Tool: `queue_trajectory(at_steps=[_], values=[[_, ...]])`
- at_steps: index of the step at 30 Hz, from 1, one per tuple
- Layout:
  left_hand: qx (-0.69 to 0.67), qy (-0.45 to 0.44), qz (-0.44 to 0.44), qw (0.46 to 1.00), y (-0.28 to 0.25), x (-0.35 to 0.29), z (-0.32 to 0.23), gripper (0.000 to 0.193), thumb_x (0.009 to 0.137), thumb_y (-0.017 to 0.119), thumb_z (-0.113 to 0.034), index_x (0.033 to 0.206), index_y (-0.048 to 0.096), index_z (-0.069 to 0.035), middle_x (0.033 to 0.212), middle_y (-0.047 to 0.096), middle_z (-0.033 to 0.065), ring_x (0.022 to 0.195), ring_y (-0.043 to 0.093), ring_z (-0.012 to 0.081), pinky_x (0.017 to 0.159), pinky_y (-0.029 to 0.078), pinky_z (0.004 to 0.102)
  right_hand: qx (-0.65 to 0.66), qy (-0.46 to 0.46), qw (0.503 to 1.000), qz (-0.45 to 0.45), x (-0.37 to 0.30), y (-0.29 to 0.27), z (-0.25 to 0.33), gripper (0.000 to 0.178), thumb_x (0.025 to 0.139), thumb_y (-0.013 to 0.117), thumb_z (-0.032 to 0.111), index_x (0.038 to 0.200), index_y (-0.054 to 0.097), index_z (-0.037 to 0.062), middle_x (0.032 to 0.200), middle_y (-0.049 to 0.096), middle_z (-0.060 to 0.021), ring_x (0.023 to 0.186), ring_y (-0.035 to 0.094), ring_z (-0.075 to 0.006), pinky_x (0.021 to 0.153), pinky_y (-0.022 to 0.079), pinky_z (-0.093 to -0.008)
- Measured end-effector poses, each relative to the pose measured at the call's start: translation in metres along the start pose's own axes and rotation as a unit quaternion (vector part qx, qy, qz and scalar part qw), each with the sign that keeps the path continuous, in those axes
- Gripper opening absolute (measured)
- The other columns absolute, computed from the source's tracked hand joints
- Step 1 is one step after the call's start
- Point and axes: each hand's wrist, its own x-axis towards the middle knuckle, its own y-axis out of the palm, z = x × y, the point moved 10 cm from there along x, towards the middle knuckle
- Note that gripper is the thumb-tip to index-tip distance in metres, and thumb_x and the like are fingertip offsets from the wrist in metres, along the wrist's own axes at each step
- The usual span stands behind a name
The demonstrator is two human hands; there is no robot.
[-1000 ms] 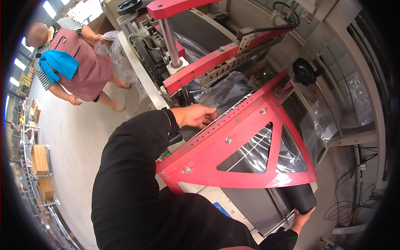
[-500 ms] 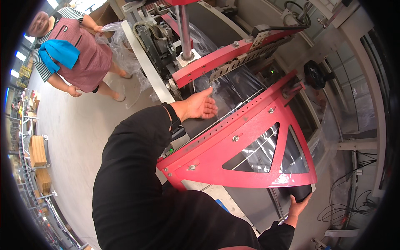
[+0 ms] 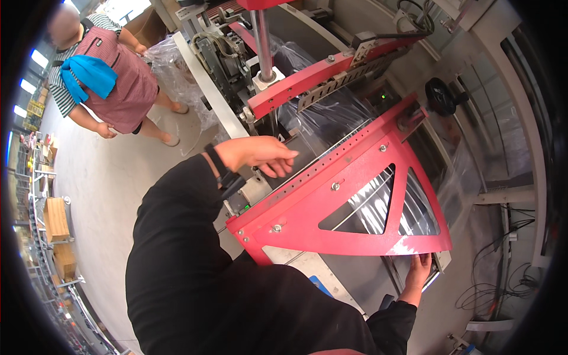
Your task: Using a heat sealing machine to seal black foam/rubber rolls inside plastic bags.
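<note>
My left hand [image 3: 269,157] hovers beside the near rail of a red machine frame [image 3: 284,207], its fingers loosely bent and apart, holding nothing. Clear plastic film [image 3: 331,115] stretches over the machine bed just beyond it. At the frame's lower right edge, my right hand [image 3: 418,273] reaches up under the red panel. Its fingertips are hidden there, so whether they grip anything does not show. Through the panel's triangular cutouts, shiny film [image 3: 373,204] is visible.
A red crossbar [image 3: 302,89] with a metal post [image 3: 263,47] rises over the bed. A black hand knob [image 3: 441,97] sits at the right. Another person [image 3: 112,77] in a red apron stands at the left, one hand by loose plastic film [image 3: 183,77]. Cables [image 3: 482,296] lie at the right.
My left hand has drawn back from over the film, toward the near rail, its fingers more bent. My right hand has moved up under the panel; the black rounded part it touched is out of sight.
</note>
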Motion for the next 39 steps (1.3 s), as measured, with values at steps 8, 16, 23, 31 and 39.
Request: queue_trajectory(at_steps=[8, 16, 23, 31, 39], values=[[-0.043, 0.123, -0.151, 0.98, -0.028, -0.13, 0.003, 0.031, 0.089, 0.055, -0.029, 0.107, 0.056, -0.004, 0.104, 0.061, 0.0081, 0.092, 0.059, 0.0163, 0.078, 0.049, 0.0322, 0.538, -0.006, 0.842, -0.037, -0.014, -0.006, 0.074, 0.07, 0.082, 0.059, 0.037, 0.132, 0.033, -0.0039, 0.12, 0.051, -0.0129, 0.11, 0.05, -0.0254, 0.097, 0.039, -0.0434], [-0.122, 0.188, -0.202, 0.954, -0.022, -0.188, 0.024, 0.03, 0.09, 0.053, -0.027, 0.11, 0.053, -0.005, 0.107, 0.058, 0.0105, 0.095, 0.058, 0.0188, 0.081, 0.048, 0.0341, 0.284, 0.229, 0.917, -0.159, -0.009, -0.019, 0.01, 0.076, 0.077, 0.061, 0.054, 0.129, 0.036, 0.0057, 0.124, 0.045, -0.0118, 0.111, 0.044, -0.0244, 0.095, 0.034, -0.0387], [-0.128, 0.197, -0.21, 0.949, -0.018, -0.21, 0.039, 0.031, 0.091, 0.052, -0.028, 0.111, 0.052, -0.005, 0.109, 0.058, 0.0113, 0.098, 0.058, 0.021, 0.082, 0.048, 0.0352, 0.574, 0.12, 0.81, 0.007, 0.024, 0.029, 0.048, 0.076, 0.078, 0.059, 0.053, 0.131, 0.034, 0.0058, 0.136, 0.035, -0.0141, 0.124, 0.036, -0.0298, 0.103, 0.025, -0.0526], [-0.21, 0.238, -0.205, 0.926, -0.018, -0.224, 0.06, 0.031, 0.091, 0.052, -0.028, 0.112, 0.053, -0.006, 0.108, 0.06, 0.0118, 0.097, 0.059, 0.0232, 0.082, 0.048, 0.0374, 0.503, 0.114, 0.853, -0.079, -0.009, -0.003, 0.03, 0.099, 0.08, 0.055, 0.055, 0.143, -0.004, 0.008, 0.146, 0.022, -0.014, 0.133, 0.026, -0.0287, 0.105, 0.019, -0.0522], [-0.312, 0.134, -0.299, 0.892, -0.067, -0.205, 0.179, 0.028, 0.09, 0.052, -0.034, 0.102, 0.055, -0.009, 0.104, 0.062, 0.0091, 0.092, 0.061, 0.023, 0.077, 0.049, 0.0395, 0.479, 0.156, 0.864, -0.008, -0.015, -0.001, 0.036, 0.097, 0.077, 0.059, 0.054, 0.142, 0.007, 0.0026, 0.141, 0.028, -0.0193, 0.13, 0.03, -0.0305, 0.104, 0.022, -0.0517]])
